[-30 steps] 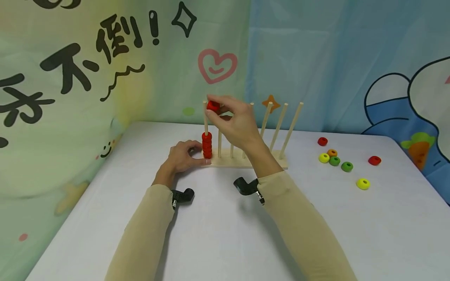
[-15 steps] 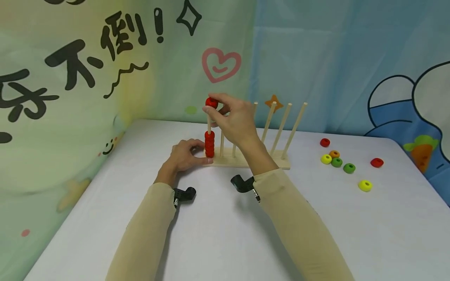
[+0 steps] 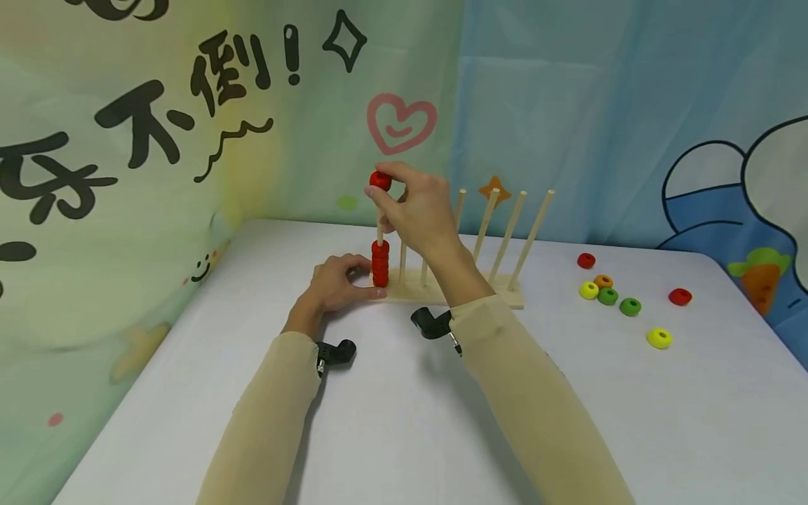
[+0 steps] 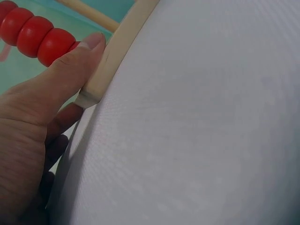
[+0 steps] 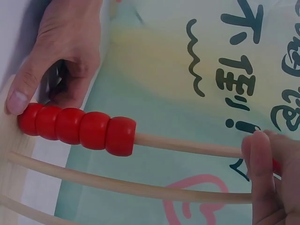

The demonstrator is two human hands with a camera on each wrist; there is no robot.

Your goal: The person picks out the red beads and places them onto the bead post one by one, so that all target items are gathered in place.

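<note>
My right hand (image 3: 419, 210) pinches a red bead (image 3: 380, 180) between thumb and fingers, at the top of the leftmost peg. Lower on that same peg (image 5: 187, 145) sits a stack of several red beads (image 5: 70, 124), reaching down to the base. The wooden base (image 4: 112, 56) carries a row of upright pegs; my right hand hides some of them in the head view. With my left hand (image 3: 337, 284) I grip the base's left end, thumb (image 4: 77, 61) on top beside the lowest bead and fingers around the end.
Loose beads lie on the white table (image 3: 391, 421) to the right: red beads (image 3: 680, 297), yellow beads (image 3: 659, 338), green beads (image 3: 630, 306) and an orange bead (image 3: 604, 281). Bare pegs (image 3: 532, 238) rise at the stand's right. A printed cloth (image 3: 536, 105) hangs behind.
My right hand has brought the red bead slightly left, from beside the leftmost peg to over its top. The left hand keeps its grip on the base. The head view has shifted slightly.
</note>
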